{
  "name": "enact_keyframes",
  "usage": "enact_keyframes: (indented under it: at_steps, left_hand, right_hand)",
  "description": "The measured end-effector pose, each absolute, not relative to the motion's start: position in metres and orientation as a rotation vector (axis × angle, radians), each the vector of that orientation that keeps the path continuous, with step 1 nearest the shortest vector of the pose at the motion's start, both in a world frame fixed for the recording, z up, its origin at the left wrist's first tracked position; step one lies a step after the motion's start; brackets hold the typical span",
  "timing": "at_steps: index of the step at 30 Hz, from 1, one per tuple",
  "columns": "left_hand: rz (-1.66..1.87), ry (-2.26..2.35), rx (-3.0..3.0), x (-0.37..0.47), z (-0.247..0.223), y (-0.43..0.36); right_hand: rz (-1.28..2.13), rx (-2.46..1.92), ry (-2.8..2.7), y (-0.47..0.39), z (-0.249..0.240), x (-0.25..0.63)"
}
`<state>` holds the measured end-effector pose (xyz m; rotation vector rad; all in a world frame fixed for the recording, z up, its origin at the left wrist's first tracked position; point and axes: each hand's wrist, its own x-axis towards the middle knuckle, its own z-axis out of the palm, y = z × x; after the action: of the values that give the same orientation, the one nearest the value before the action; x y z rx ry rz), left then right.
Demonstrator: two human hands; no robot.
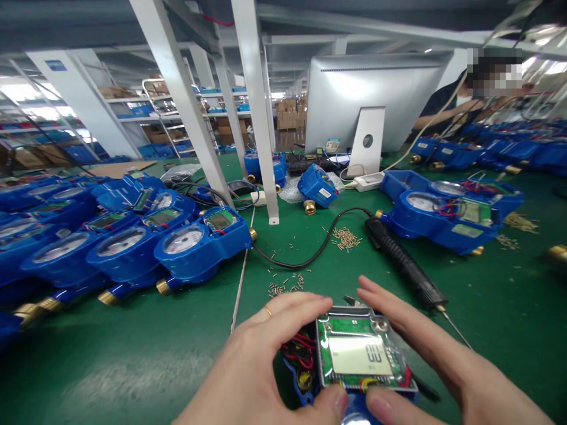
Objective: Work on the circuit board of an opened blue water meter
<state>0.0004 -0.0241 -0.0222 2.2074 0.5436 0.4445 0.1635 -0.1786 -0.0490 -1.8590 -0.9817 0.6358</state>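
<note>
- Nearest the camera, a blue meter [305, 378] sits at the bottom edge of the green worktop [133, 354], with a clear cover [361, 354] lying over its circuit board and display.
- The left hand [257, 366] closes on the cover from the left: fingers lie along its far edge and the thumb presses its near edge.
- The right hand [443, 354] closes on the cover from the right in the same way, fingers [390, 301] on the far corner and the thumb at the near edge, just beside the left thumb.
- Red and black wires [297, 348] show at the meter's left side, between the cover and the blue housing.
- The step in hand looks like seating the cover squarely on the housing.
- The next move likely calls for even pressure from both hands, keeping the wires clear of the rim.
- Further off, left to right: a row of meters [133, 242], loose screws [283, 283], a screwdriver [407, 265] well within reach of the right hand, and an open meter [447, 215].
- A monitor [376, 100] stands at the back, with another person's arm [443, 118] behind it.
</note>
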Motion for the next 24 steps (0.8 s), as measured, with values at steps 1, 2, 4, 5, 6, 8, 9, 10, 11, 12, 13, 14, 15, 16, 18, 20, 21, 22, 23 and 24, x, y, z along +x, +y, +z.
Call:
enact_keyframes:
  at_steps: [1,2,4,5,6,8,9,10,11,12,13,14,15,16,18,20,21,22,23,24]
  left_hand:
    - [0.454,0.538,2.211,0.000,-0.022,-0.024]
    - [0.456,0.539,2.211,0.001,-0.022,-0.023]
    - [0.461,0.548,2.214,0.001,-0.022,-0.022]
    - [0.454,0.556,2.211,0.001,-0.021,-0.022]
    - [0.452,0.554,2.207,0.001,-0.021,-0.022]
    - [0.465,0.538,2.194,0.001,-0.021,-0.023]
    - [0.476,0.520,2.193,0.001,-0.021,-0.024]
    - [0.490,0.509,2.193,0.000,-0.021,-0.024]
    - [0.507,0.495,2.197,0.000,-0.021,-0.024]
    - [0.516,0.482,2.202,0.000,-0.021,-0.024]
    - [0.521,0.473,2.208,0.000,-0.021,-0.023]
    - [0.522,0.435,2.217,0.001,-0.021,-0.022]
    - [0.518,0.403,2.228,0.001,-0.021,-0.021]
    - [0.510,0.368,2.238,0.002,-0.020,-0.019]
    - [0.485,0.336,2.248,0.003,-0.020,-0.016]
    - [0.462,0.329,2.253,0.003,-0.018,-0.015]
    - [0.463,0.346,2.260,0.003,-0.018,-0.016]
    - [0.472,0.351,2.271,0.003,-0.017,-0.017]
    - [0.477,0.379,2.287,0.002,-0.016,-0.019]
    - [0.486,0.404,2.303,0.002,-0.015,-0.021]
  right_hand:
    - [0.577,-1.886,-1.054,-0.178,-0.048,0.168]
    - [0.546,-1.890,-1.089,-0.177,-0.047,0.171]
    - [0.536,-1.891,-1.072,-0.173,-0.043,0.174]
    - [0.536,-1.891,-1.076,-0.171,-0.040,0.173]
    - [0.535,-1.890,-1.089,-0.168,-0.038,0.172]
    - [0.526,-1.888,-1.120,-0.164,-0.032,0.168]
    - [0.518,-1.889,-1.137,-0.161,-0.030,0.167]
    - [0.507,-1.890,-1.156,-0.160,-0.028,0.166]
    - [0.491,-1.891,-1.178,-0.158,-0.026,0.166]
    - [0.473,-1.891,-1.210,-0.156,-0.023,0.166]
    - [0.458,-1.894,-1.268,-0.155,-0.021,0.167]
    - [0.434,-1.893,-1.348,-0.154,-0.019,0.169]
    - [0.414,-1.896,-1.438,-0.153,-0.016,0.171]
    - [0.387,-1.885,-1.535,-0.152,-0.014,0.173]
    - [0.340,-1.875,-1.681,-0.149,-0.009,0.176]
    - [0.318,-1.869,-1.731,-0.147,-0.004,0.177]
    - [0.329,-1.863,-1.746,-0.146,-0.002,0.177]
    - [0.341,-1.871,-1.749,-0.145,0.001,0.176]
    - [0.374,-1.873,-1.761,-0.143,0.003,0.175]
    - [0.404,-1.871,-1.775,-0.143,0.004,0.175]
